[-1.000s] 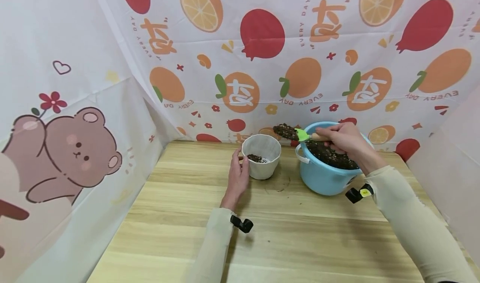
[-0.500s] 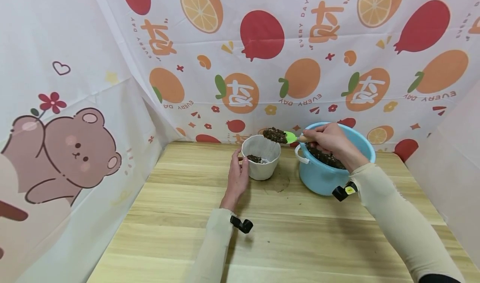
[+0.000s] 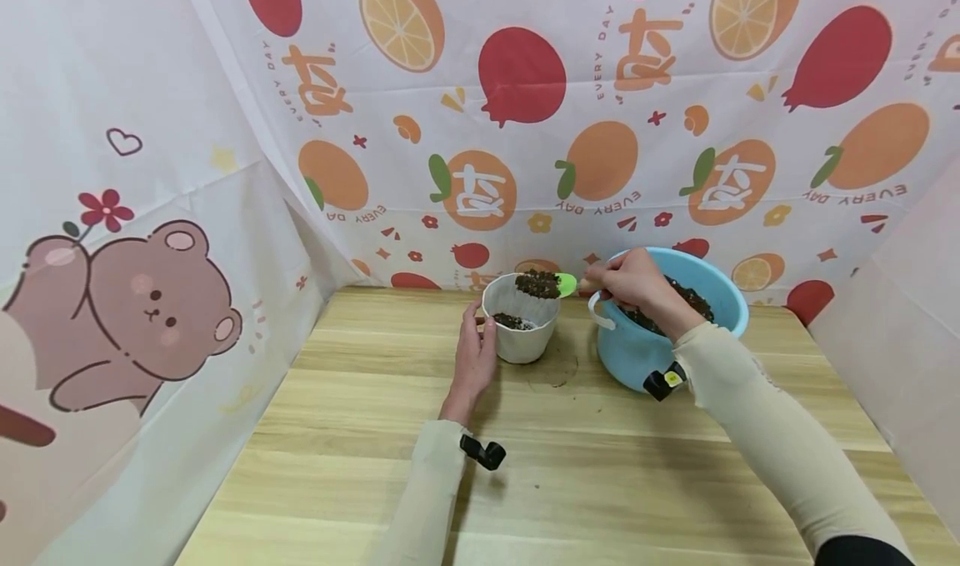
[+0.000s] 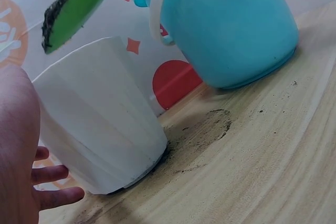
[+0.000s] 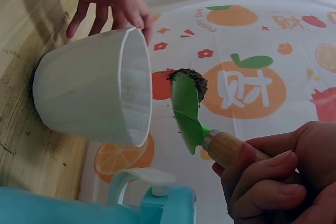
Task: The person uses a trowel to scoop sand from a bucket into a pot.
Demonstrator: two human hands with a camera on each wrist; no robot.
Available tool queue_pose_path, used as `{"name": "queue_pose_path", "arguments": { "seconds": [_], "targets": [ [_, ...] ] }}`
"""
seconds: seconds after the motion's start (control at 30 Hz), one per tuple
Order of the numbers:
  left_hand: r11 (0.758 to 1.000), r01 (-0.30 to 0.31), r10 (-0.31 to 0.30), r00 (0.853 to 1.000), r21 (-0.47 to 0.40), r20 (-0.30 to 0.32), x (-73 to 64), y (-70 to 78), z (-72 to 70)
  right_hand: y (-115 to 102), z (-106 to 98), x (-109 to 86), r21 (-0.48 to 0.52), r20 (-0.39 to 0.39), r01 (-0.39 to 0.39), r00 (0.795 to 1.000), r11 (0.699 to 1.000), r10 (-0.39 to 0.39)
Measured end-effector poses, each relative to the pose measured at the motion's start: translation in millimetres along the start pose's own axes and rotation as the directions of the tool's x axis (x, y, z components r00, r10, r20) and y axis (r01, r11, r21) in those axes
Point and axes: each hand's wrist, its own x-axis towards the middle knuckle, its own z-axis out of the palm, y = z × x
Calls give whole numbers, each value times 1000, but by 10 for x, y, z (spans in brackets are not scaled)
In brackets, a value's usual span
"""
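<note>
A small green trowel (image 5: pixel 185 109) with a wooden handle (image 5: pixel 229 149) carries dark soil (image 3: pixel 537 283) over the mouth of a white pot (image 3: pixel 522 345). My right hand (image 3: pixel 634 288) grips that handle, fingers curled round it in the right wrist view. Some soil lies at the bottom of the pot, beside a pale perforated patch. Against the pot's left side rests my left hand (image 3: pixel 476 356), its fingers spread and fairly straight in the right wrist view. Right of the pot stands a light blue bucket (image 3: pixel 633 358), holding more soil, partly hidden under my right arm.
Both containers stand near the back edge of a wooden table (image 3: pixel 360 433). Soil crumbs (image 4: pixel 223 121) are scattered between them. A white handle (image 3: pixel 601 312) juts from the bucket's left side. Printed cloth (image 3: pixel 525 174) hangs behind and at the sides.
My right hand has moved left, bringing the loaded trowel from beside the bucket rim to over the pot. The left hand and the pot stay in place.
</note>
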Motion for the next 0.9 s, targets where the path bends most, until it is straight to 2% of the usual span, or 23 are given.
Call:
{"name": "queue_pose_path", "arguments": {
  "seconds": [0.17, 0.3, 0.6, 0.73, 0.9],
  "targets": [
    [1000, -5, 5, 1000, 1, -10, -1, -18, -1, -29, 95, 70, -61, -2, 16, 1000, 998, -16],
    [1000, -25, 25, 999, 0, -24, 31, -6, 1, -69, 145, 121, -139, -35, 29, 999, 990, -34],
    [1000, -9, 9, 1000, -14, -11, 5, -24, 15, -69, 272, 179, -231, -43, 71, 996, 970, -83],
    [1000, -2, 2, 1000, -23, -18, -19, -10, 5, -90, 337, 184, -275, -41, 109, 991, 955, -125],
    [1000, -1, 1, 1000, -22, -24, -10, -7, 8, -114, 417, 200, -368, -63, 142, 982, 919, -177]
  ]
}}
